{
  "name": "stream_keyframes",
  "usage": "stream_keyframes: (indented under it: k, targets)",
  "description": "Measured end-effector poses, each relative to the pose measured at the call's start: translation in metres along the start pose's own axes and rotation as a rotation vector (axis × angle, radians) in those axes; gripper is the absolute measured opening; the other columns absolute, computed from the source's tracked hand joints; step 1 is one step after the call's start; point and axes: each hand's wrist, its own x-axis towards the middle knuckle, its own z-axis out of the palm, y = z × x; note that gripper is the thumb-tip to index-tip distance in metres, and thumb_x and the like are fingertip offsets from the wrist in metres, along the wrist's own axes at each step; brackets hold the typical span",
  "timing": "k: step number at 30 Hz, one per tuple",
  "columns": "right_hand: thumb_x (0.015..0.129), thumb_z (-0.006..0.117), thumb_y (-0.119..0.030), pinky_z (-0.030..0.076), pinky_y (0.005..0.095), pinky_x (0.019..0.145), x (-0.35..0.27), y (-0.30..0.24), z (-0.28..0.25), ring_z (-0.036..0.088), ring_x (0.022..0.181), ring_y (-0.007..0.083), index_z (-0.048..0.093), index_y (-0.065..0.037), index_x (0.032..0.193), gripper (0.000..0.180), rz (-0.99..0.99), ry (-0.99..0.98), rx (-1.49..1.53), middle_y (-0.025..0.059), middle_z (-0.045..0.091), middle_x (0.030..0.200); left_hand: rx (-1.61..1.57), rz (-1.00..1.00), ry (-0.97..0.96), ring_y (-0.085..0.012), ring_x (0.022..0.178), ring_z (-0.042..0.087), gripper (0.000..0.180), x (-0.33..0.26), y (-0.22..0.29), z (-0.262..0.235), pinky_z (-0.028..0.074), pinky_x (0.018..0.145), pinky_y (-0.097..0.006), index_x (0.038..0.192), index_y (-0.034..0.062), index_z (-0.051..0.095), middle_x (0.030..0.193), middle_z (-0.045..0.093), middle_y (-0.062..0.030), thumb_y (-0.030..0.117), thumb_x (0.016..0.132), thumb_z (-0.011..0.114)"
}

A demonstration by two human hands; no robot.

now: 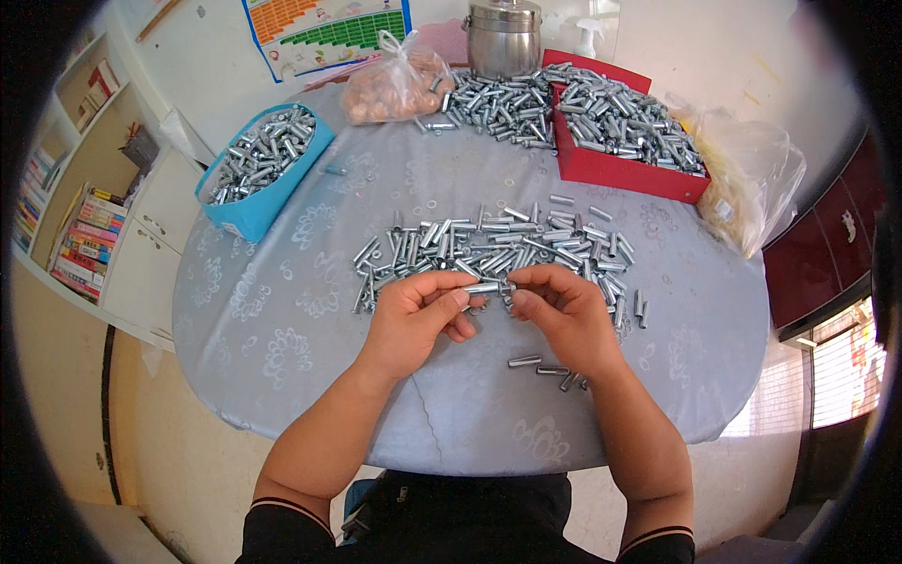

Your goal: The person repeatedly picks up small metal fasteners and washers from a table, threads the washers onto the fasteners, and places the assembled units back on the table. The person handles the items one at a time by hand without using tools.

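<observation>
Between the thumb and fingers of my left hand (425,315) is a shiny metal sleeve (484,288), held nearly level above the table. My right hand (562,315) pinches at the sleeve's right end, around a small metal part (507,290) mostly covered by the fingertips. Just beyond both hands spreads a loose pile of metal sleeves and bolts (507,246). Several more sleeves (525,361) lie close to my right wrist, partly hidden by it. Small flat washers (432,204) are scattered past the pile.
A blue bin (272,211) of metal pieces stands at the left, a red box (625,177) of them at the back right. Another heap (498,105) lies beside a steel pot (505,39). Plastic bags (395,89) rest on the patterned tablecloth (272,376).
</observation>
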Motion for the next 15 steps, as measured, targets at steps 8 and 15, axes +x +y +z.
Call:
stream_keyframes:
  k: [8, 15]
  targets:
    - [0.092, 0.064, -0.015, 0.046, 0.0234, 0.064, -0.0011, -0.0033, -0.0037, 0.054, 0.071, 0.0078, 0.064, 0.001, 0.098, 0.017, 0.027, -0.034, -0.108, 0.0016, 0.063, 0.083, 0.081, 0.012, -0.025, -0.0146, 0.070, 0.066, 0.023, -0.0013, -0.0022, 0.0021, 0.056, 0.061, -0.027, 0.113, -0.0028, 0.063, 0.096, 0.070, -0.0130, 0.005, 0.092, 0.057]
    - [0.094, 0.062, -0.023, 0.043, 0.0242, 0.057, -0.0008, 0.0006, -0.0057, 0.052, 0.063, 0.0085, 0.064, 0.000, 0.089, 0.024, 0.115, 0.012, -0.261, 0.0021, 0.060, 0.072, 0.062, 0.023, -0.036, -0.0150, 0.070, 0.066, 0.023, -0.0025, -0.0026, 0.0064, 0.056, 0.061, -0.027, 0.114, -0.0027, 0.063, 0.096, 0.070, -0.0134, 0.005, 0.093, 0.057]
